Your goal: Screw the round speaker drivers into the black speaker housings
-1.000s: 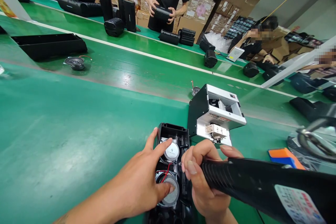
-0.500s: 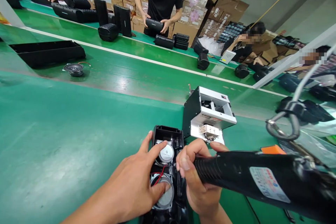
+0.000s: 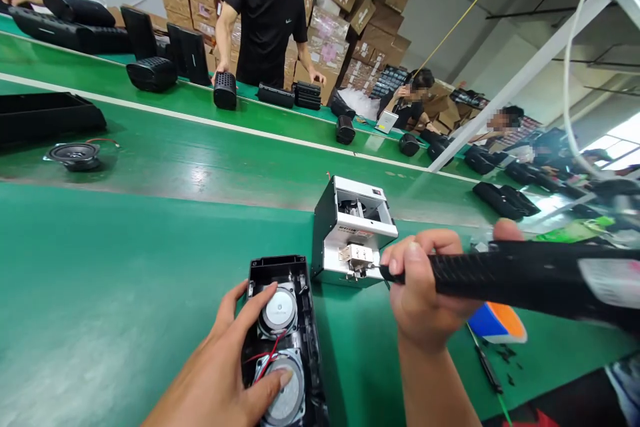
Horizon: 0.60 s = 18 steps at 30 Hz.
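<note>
**Screwdriver tip at the screw feeder, speaker housing pinned under the other hand**

Head view: the right hand (image 3: 425,293) is wrapped tight around the black barrel of an electric screwdriver (image 3: 525,277), whose tip sits at the pickup slot of the white-and-black screw feeder (image 3: 353,230). The left hand (image 3: 225,373) lies spread and flat, gripping nothing: its fingers press on the open black speaker housing (image 3: 287,340), index finger by the upper round driver, thumb on the lower one, with red wires between them. The housing lies on the green bench (image 3: 125,293), just left of the feeder and close to the near edge.

Risks, as I judge them: the thumb bears on a driver's face and could dent it; the red wires lie loose where a bit or finger might snag them; a bit that meets the slot off-centre could drop its screw into the housing.

Room: the bench to the left is open. To the right it is tighter, with an orange-and-blue block (image 3: 497,322) just under the screwdriver and small dark bits on the mat beside it. Beyond, the conveyor belt (image 3: 225,160) carries a loose speaker driver (image 3: 75,155), well apart; a person in a black shirt (image 3: 265,27) works on the far side.
</note>
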Each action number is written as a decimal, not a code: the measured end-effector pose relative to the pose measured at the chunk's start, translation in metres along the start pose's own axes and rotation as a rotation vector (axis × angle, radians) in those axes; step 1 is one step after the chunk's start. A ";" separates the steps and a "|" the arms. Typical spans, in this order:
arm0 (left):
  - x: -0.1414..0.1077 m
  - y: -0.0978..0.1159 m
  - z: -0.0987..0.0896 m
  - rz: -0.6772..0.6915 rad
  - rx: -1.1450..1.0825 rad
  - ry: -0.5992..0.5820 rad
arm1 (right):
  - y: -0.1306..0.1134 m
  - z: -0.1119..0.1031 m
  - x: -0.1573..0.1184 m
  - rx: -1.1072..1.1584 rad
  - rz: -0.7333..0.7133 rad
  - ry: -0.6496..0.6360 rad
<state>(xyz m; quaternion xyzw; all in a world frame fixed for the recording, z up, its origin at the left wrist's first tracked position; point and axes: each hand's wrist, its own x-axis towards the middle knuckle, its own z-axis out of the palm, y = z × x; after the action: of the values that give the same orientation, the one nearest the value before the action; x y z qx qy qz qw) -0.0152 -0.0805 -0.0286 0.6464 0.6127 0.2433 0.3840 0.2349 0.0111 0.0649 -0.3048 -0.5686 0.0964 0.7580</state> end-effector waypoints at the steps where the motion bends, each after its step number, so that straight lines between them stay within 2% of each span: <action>1: 0.000 0.000 0.001 0.000 -0.008 0.013 | 0.004 0.001 -0.001 -0.003 0.026 -0.004; 5: -0.002 0.005 0.000 0.001 -0.044 0.013 | 0.010 0.006 -0.006 0.012 0.139 -0.014; 9: -0.006 0.014 -0.004 -0.001 -0.060 0.020 | 0.002 0.004 -0.010 0.045 0.262 -0.043; 12: -0.009 0.020 -0.003 -0.003 -0.055 0.050 | -0.020 -0.001 -0.018 0.127 0.351 -0.069; 15: -0.011 0.024 -0.003 -0.014 -0.062 0.027 | -0.052 -0.006 -0.028 0.245 0.370 -0.062; 18: -0.010 0.026 -0.004 -0.040 -0.060 -0.013 | -0.075 -0.011 -0.040 0.296 0.425 -0.168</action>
<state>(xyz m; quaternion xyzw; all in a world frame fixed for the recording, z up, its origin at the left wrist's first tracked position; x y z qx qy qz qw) -0.0040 -0.0886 -0.0042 0.6239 0.6154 0.2498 0.4118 0.2165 -0.0721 0.0737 -0.2942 -0.5325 0.3606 0.7070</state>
